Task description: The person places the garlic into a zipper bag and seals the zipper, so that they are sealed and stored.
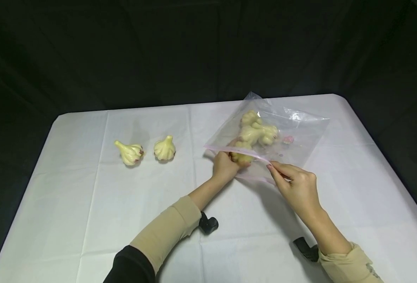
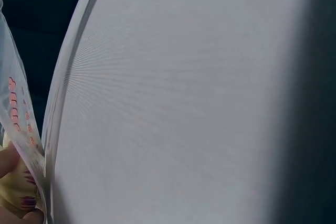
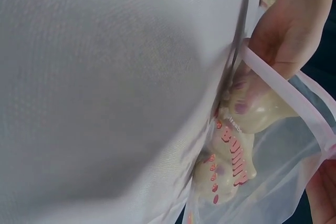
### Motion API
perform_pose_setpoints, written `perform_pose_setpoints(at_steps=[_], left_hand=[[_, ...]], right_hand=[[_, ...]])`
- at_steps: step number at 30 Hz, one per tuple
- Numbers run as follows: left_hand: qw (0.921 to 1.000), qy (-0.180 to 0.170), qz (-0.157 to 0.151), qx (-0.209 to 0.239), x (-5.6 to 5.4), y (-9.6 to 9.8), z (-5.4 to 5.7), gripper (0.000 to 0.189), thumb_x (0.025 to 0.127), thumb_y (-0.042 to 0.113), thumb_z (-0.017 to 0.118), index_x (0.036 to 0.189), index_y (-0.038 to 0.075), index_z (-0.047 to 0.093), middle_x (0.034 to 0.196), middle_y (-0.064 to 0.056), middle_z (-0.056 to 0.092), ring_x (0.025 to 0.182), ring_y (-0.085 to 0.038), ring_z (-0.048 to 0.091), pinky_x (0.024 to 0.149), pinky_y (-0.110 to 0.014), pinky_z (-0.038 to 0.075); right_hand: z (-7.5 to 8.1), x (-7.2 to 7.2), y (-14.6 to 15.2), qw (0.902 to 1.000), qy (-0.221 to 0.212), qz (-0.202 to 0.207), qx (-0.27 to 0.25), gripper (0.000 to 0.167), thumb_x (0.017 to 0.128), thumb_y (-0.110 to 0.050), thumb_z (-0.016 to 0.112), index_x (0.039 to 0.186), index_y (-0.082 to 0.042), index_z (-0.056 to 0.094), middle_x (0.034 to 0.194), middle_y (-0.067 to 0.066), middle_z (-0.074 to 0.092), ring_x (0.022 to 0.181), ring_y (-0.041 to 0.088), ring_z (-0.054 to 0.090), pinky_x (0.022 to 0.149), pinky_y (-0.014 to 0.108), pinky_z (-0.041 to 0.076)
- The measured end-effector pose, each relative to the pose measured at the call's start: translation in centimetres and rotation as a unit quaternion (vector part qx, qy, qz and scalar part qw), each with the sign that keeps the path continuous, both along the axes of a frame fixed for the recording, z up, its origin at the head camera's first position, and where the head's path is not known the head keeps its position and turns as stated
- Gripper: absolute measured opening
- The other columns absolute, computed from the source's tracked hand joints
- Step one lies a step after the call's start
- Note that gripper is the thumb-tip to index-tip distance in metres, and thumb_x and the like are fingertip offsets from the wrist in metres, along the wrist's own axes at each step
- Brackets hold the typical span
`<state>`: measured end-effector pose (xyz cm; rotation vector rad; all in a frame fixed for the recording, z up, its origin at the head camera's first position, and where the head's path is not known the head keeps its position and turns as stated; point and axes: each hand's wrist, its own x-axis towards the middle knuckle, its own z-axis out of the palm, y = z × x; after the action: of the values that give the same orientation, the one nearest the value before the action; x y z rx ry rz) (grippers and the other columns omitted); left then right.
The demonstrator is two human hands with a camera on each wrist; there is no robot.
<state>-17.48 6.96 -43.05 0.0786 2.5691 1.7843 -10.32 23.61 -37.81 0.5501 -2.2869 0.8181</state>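
Observation:
A clear zip bag [image 1: 302, 133] with a pink seal strip lies toward the back right of the table. My left hand [image 1: 224, 167] reaches in through its mouth and grips a garlic bulb [image 1: 243, 148]; the right wrist view also shows this garlic bulb [image 3: 260, 109] behind the film. Deeper in the bag rest more garlic bulbs [image 1: 253, 133], partly overlapping. With thumb and fingers, my right hand [image 1: 298, 188] pinches the bag's upper rim and holds the mouth apart. In the left wrist view, only fingertips and part of the garlic bulb [image 2: 18, 190] show at the lower left.
Two garlic bulbs, one lying on its side [image 1: 128, 152] and one upright [image 1: 164, 148], sit on the white-covered table [image 1: 145, 196], left of the bag. Dark cloth [image 1: 159, 51] hangs behind the table's far edge. Each wrist carries a small black camera.

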Motion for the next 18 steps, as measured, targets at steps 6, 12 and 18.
perform_pose_setpoints(at_steps=[6, 12, 18], left_hand=[[0.9999, 0.011, -0.005, 0.001, -0.07, 0.16, -0.31, 0.081, 0.067, 0.005, 0.087, 0.140, 0.007, 0.052, 0.120, -0.015, 0.066, 0.110, -0.025, 0.061, 0.096, -0.029, 0.046], [0.9998, 0.013, -0.009, -0.011, 0.15, 0.12, -0.38, 0.083, 0.065, 0.005, 0.088, 0.140, 0.007, 0.052, 0.120, -0.016, 0.066, 0.111, -0.025, 0.061, 0.097, -0.029, 0.047], [0.9994, 0.024, -0.015, -0.022, 0.34, -0.04, -0.44, 0.084, 0.063, 0.006, 0.089, 0.139, 0.010, 0.054, 0.119, -0.014, 0.067, 0.109, -0.026, 0.063, 0.093, -0.028, 0.048]], right_hand=[[-0.14, 0.10, 0.00, 1.0000, 0.003, -0.001, 0.000, 0.017, 0.072, 0.010, 0.078, 0.088, 0.005, 0.076, 0.080, 0.017, 0.073, 0.068, 0.031, 0.071, 0.055, 0.038, 0.056], [-0.21, 0.24, 0.02, 1.0000, 0.005, -0.004, 0.002, 0.016, 0.072, 0.010, 0.077, 0.088, 0.005, 0.076, 0.080, 0.016, 0.073, 0.068, 0.031, 0.071, 0.056, 0.038, 0.056], [-0.37, 0.40, 0.06, 0.9999, 0.008, -0.005, 0.004, 0.017, 0.073, 0.010, 0.077, 0.088, 0.005, 0.076, 0.081, 0.016, 0.073, 0.068, 0.031, 0.071, 0.055, 0.038, 0.056]])
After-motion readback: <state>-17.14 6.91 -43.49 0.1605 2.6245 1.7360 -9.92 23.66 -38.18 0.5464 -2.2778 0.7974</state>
